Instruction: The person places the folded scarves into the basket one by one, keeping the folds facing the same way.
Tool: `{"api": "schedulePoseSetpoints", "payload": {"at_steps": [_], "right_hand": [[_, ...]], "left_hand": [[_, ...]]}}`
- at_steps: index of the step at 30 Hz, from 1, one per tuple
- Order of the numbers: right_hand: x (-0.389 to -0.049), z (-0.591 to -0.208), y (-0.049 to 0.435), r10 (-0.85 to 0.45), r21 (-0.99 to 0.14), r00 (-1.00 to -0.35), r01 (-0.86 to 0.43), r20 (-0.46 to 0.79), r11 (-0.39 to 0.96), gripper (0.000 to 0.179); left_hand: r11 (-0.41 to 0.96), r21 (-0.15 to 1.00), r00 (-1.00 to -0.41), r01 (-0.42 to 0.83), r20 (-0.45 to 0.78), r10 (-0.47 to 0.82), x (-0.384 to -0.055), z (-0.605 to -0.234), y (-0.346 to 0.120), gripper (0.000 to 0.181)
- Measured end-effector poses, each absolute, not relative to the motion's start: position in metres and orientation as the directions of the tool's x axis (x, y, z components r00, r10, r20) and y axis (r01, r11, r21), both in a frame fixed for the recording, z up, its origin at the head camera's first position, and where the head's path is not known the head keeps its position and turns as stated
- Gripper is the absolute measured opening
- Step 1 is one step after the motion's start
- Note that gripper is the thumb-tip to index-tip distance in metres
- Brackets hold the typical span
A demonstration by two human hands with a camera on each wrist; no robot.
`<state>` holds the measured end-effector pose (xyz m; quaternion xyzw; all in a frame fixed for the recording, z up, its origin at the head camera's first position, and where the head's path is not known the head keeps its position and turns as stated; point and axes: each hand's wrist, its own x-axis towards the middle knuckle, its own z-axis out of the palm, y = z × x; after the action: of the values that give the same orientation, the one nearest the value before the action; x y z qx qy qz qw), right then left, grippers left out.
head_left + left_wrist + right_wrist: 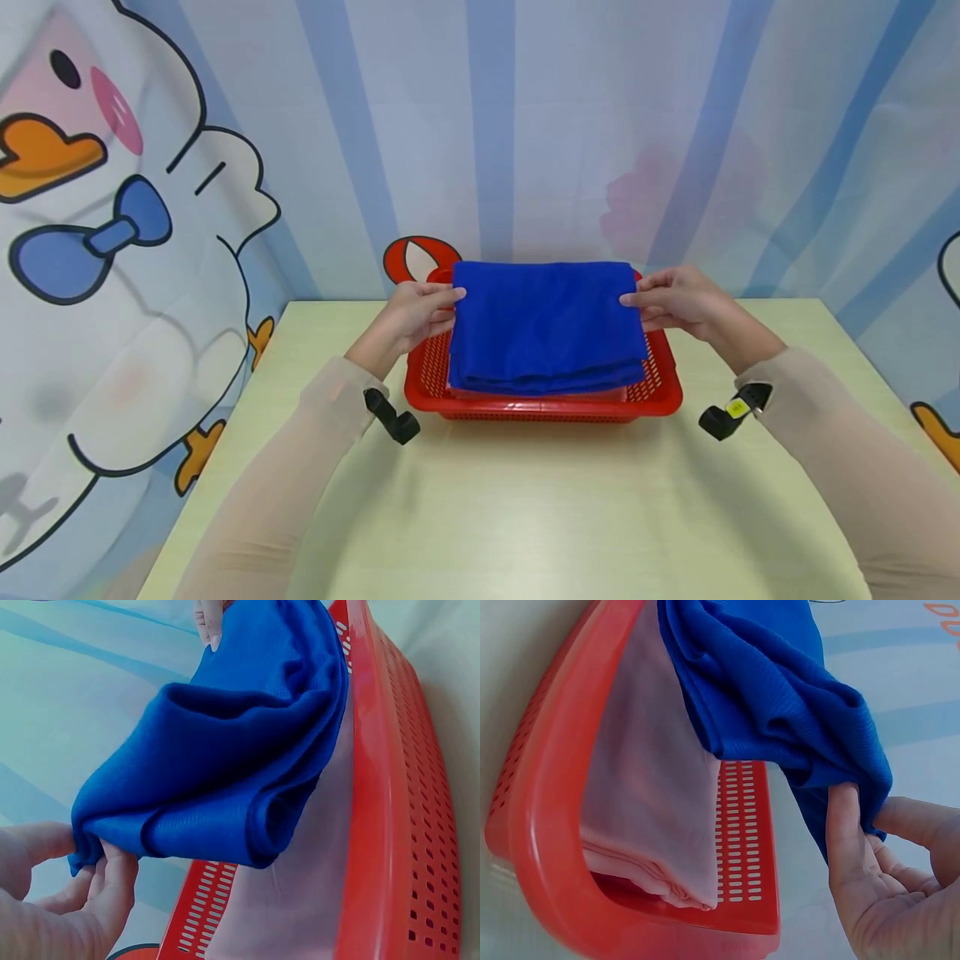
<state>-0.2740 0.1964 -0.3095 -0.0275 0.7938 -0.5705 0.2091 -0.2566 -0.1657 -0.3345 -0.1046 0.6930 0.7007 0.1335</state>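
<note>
A folded blue cloth (547, 329) hangs between both hands over a red plastic basket (540, 407). My left hand (420, 315) pinches its far left corner, and my right hand (678, 302) pinches the far right corner. In the left wrist view the cloth (202, 765) sags in several layers, with a rolled fold at its side. Beneath it, a folded pink cloth (649, 772) lies inside the basket. From the head view the blue cloth covers most of the pink one, and only a strip shows at the front. Whether the blue cloth touches the pink cloth I cannot tell.
The basket stands on a pale wooden table (540, 508), near its back edge. Behind the table hangs a striped blue and white curtain (555, 125) with cartoon prints. Perforated walls and a wide rim surround the basket's inside. A dark wrist camera (393, 417) sits on the left sleeve.
</note>
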Motion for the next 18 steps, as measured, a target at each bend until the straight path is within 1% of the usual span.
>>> {"api": "schedulePoseSetpoints", "payload": {"at_steps": [6,11,18], "right_hand": [[-0.277,-0.31,0.194,-0.276,-0.909,-0.915,0.179,-0.295,0.378,0.035],[-0.28,-0.313,0.191,-0.275,-0.91,-0.915,0.18,-0.294,0.374,0.028],[-0.285,-0.318,0.189,-0.276,-0.905,-0.91,0.192,-0.309,0.379,0.023]], "left_hand": [[0.021,0.942,-0.941,-0.336,-0.337,0.036,-0.263,-0.338,-0.165,0.044],[0.029,0.936,-0.936,-0.352,-0.352,0.021,-0.268,-0.341,-0.164,0.04],[0.054,0.929,-0.93,-0.365,-0.367,0.025,-0.271,-0.344,-0.163,0.048]]}}
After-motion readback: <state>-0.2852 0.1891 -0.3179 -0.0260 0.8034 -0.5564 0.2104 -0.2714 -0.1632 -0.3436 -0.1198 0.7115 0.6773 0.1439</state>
